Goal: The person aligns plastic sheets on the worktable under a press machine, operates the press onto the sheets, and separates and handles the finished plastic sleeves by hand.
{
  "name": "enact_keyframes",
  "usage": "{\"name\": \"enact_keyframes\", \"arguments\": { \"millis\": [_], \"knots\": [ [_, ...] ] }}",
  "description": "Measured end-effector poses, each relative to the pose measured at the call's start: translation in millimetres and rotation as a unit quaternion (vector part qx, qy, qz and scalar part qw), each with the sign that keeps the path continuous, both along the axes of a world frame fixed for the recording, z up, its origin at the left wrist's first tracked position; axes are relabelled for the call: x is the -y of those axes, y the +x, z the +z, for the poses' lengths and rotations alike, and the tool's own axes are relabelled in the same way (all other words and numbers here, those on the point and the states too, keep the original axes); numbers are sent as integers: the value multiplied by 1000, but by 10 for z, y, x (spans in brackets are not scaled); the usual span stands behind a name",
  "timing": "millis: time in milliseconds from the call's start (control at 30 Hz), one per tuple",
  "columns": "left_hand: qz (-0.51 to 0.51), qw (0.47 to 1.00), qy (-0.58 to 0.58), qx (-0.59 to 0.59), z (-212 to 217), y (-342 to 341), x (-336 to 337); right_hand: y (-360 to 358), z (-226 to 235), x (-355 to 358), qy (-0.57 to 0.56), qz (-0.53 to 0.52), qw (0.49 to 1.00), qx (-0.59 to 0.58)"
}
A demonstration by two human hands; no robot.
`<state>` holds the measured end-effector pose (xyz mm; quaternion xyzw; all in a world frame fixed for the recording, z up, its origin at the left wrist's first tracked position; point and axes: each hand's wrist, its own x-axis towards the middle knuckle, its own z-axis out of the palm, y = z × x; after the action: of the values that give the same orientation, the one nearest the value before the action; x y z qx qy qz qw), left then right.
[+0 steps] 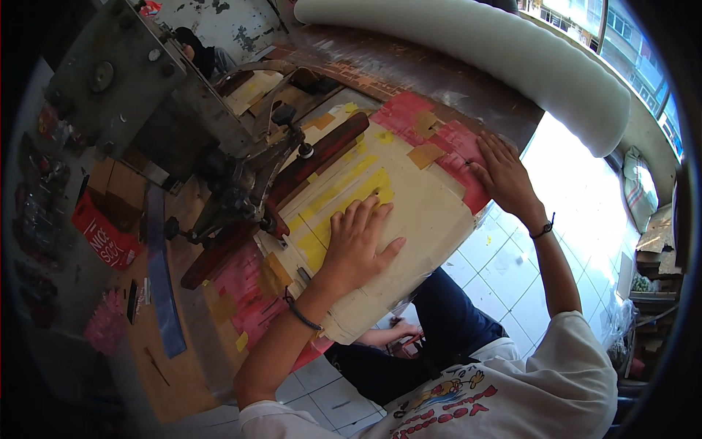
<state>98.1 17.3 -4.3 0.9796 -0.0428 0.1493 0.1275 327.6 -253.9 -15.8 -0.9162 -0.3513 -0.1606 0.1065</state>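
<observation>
A cream-coloured flat sheet (439,212) with yellow patches lies tilted on the work surface in front of me. My left hand (358,245) rests palm down on it, fingers spread, next to a yellow patch (313,249). Farther right, my right hand (504,172) lies flat over the edge of a pink-red taped panel (455,150), its fingers stretched out. Neither hand grips anything. Beyond my left hand, a dark metal arm (281,157) carries a long dark red bar (322,157) across the sheet. Brown tape (424,155) covers parts of the panel.
A thick white roll (475,44) lies on the brown table (431,73) behind. Left stand a metal machine body (110,80), a red bag (110,230) and a blue strip (162,278). Below, white floor tiles (504,278) and a partly hidden bare limb (384,336) show.
</observation>
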Motion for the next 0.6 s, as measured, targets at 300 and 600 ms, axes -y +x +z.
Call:
{"name": "enact_keyframes", "arguments": {
  "millis": [300, 600],
  "knots": [
    [3, 1000, 1, 7, -16, -26, -51, -428, 123, -179, 62, 26, 997, -32],
    [-4, 999, -28, 20, -28, 9, -8, -2091, -1124, -555, 299, 124, 940, -111]
  ]
}}
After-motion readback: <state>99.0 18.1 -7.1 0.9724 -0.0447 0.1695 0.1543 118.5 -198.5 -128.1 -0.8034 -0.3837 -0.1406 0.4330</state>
